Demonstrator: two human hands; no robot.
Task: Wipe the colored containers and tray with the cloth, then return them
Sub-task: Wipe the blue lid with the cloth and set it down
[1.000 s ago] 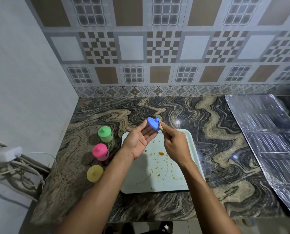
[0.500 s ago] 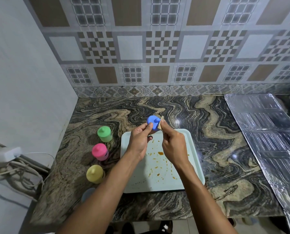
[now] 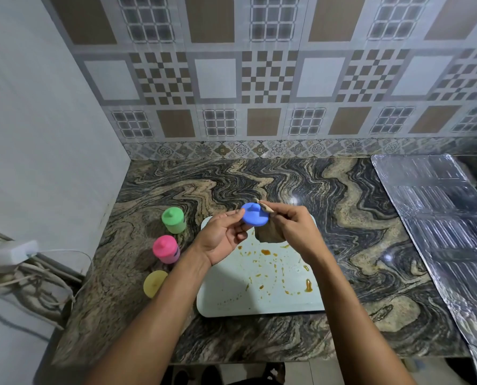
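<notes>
Because the counter (image 3: pixel 356 218) bears a pale tray (image 3: pixel 259 304) spotted with orange-brown drips, that tray makes the handiest landmark. Above the tray's far edge the 2 hands meet. The left hand (image 3: pixel 220 240) pinches the blue container (image 3: pixel 254 218) by its rim between thumb and fingertips, with the knobbed top tipped toward the camera. The right hand (image 3: pixel 295 226) is curled round a brown cloth (image 3: pixel 267 234), which hangs toward the tray and touches the container's right edge.

The step in hand looks like wiping this blue piece. To do it well, I judge the left hand should turn the container bit by bit while the cloth runs round the rim and knob, using a clean fold each pass so grime is not smeared back. The pinch needs to stay firm, since smooth plastic held by its edge could slip onto the sticky tray.

Right of the tray, well apart, lies a large foil sheet (image 3: pixel 440 218). Far left of the tray, beyond the counter's edge, are cables and a white plug box (image 3: pixel 9 252). Just left of the tray stand 3 more containers in a row: green (image 3: pixel 174 220) farthest, pink (image 3: pixel 165 249) in the middle and yellow (image 3: pixel 154 283) nearest, partly hidden by the left forearm. Nothing blocks the hands, though that forearm passes close over the row and could knock it.
</notes>
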